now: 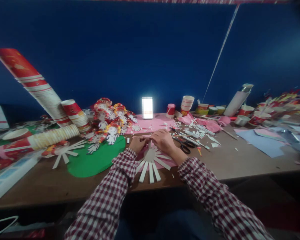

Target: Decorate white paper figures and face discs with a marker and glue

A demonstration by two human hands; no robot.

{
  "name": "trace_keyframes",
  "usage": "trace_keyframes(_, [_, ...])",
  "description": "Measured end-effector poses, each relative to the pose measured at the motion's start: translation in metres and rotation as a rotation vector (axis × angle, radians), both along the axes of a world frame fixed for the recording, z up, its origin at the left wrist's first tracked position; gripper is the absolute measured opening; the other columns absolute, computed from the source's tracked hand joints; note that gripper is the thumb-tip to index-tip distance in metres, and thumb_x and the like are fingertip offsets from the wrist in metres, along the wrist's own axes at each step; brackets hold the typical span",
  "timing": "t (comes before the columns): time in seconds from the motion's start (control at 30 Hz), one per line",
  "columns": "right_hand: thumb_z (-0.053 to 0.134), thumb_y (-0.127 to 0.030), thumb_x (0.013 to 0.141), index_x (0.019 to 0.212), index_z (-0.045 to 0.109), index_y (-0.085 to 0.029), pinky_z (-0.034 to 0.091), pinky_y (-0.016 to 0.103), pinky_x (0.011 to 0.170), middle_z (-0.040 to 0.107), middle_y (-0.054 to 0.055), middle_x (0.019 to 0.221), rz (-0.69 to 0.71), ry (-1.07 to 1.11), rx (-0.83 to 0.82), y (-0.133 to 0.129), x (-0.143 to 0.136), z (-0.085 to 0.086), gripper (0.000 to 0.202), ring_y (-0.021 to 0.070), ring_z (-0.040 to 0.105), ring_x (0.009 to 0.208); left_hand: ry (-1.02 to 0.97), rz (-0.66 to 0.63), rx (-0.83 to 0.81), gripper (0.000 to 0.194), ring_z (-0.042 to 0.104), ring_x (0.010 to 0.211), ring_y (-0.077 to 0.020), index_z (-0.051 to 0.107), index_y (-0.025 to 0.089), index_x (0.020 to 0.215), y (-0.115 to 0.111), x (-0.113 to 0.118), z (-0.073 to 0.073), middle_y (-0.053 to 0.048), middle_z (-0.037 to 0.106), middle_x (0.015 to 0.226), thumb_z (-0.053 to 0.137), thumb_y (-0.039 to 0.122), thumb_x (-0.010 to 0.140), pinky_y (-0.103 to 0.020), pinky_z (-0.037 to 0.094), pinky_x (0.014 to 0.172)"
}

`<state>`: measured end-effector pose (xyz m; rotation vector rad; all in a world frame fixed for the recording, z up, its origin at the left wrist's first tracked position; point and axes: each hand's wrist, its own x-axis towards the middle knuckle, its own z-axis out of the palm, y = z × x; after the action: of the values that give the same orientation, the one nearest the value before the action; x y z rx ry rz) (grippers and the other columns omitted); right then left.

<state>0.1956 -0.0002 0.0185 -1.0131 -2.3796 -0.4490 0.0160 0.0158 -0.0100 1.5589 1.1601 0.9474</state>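
A paper cup cut into white strips (150,159) lies splayed out like a fan on pink paper (166,162) in front of me. At its far side, my left hand (139,144) has its fingers pinched together on a strip. My right hand (162,140) bends over the same spot from the right, its fingers closed on the strip too. The fingertips of both hands nearly meet, and they partly hide what lies between them. Just right of my right hand are black-handled scissors (185,145). A green round sheet (96,160) lies to the left.
Tall stacked paper cups (43,90) lean at the left, near lying cups (52,137). Paper figures (112,133) are heaped behind the green sheet, with another cut cup (65,153) beside it. White scraps (202,133), a bottle (237,102) and pale sheets (261,141) are to the right.
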Motion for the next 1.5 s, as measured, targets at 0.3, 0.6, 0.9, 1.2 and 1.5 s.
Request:
trace_keyframes(0.3, [0.051, -0.025, 0.091, 0.089, 0.066, -0.019, 0.031, 0.032, 0.079, 0.065, 0.006, 0.086, 0.003, 0.006, -0.012, -0.001, 0.0, 0.0, 0.016, 0.0196, 0.05, 0.085, -0.029, -0.004, -0.044, 0.048, 0.04, 0.04, -0.0078, 0.067, 0.013, 0.073, -0.002, 0.002, 0.003, 0.003, 0.05, 0.048, 0.065, 0.06, 0.065, -0.02, 0.029, 0.04])
trace_keyframes(0.6, [0.052, -0.023, 0.091, 0.087, 0.065, -0.019, 0.032, 0.033, 0.079, 0.065, 0.005, 0.086, -0.003, 0.011, -0.005, -0.001, 0.001, 0.0, 0.014, 0.02, 0.051, 0.086, -0.059, 0.015, -0.05, 0.042, 0.036, 0.038, -0.0069, 0.063, 0.015, 0.068, -0.001, 0.003, 0.0, 0.005, 0.045, 0.045, 0.06, 0.056, 0.07, -0.02, 0.028, 0.039])
trace_keyframes(0.9, [0.052, -0.022, 0.09, 0.087, 0.066, -0.019, 0.031, 0.033, 0.08, 0.065, 0.005, 0.086, -0.005, 0.014, 0.003, 0.0, 0.0, -0.003, 0.014, 0.0198, 0.05, 0.087, -0.08, 0.013, -0.084, 0.045, 0.036, 0.038, -0.0062, 0.06, 0.014, 0.064, 0.001, 0.002, -0.002, 0.005, 0.047, 0.046, 0.064, 0.059, 0.067, -0.02, 0.028, 0.039])
trace_keyframes(1.2, [0.051, -0.023, 0.091, 0.089, 0.066, -0.019, 0.031, 0.033, 0.081, 0.065, 0.006, 0.087, -0.005, 0.02, -0.006, 0.0, 0.0, -0.002, 0.015, 0.0196, 0.05, 0.088, -0.106, 0.014, -0.109, 0.048, 0.041, 0.04, -0.007, 0.061, 0.015, 0.069, 0.004, 0.003, -0.007, 0.004, 0.05, 0.049, 0.064, 0.063, 0.064, -0.019, 0.031, 0.039])
trace_keyframes(1.5, [0.05, -0.025, 0.092, 0.09, 0.065, -0.019, 0.031, 0.033, 0.08, 0.065, 0.006, 0.087, -0.004, 0.029, -0.012, 0.0, 0.0, -0.002, 0.017, 0.0197, 0.05, 0.087, -0.105, 0.0, -0.037, 0.038, 0.037, 0.04, -0.0067, 0.061, 0.015, 0.066, 0.005, 0.002, -0.008, 0.005, 0.046, 0.047, 0.064, 0.053, 0.069, -0.019, 0.027, 0.039])
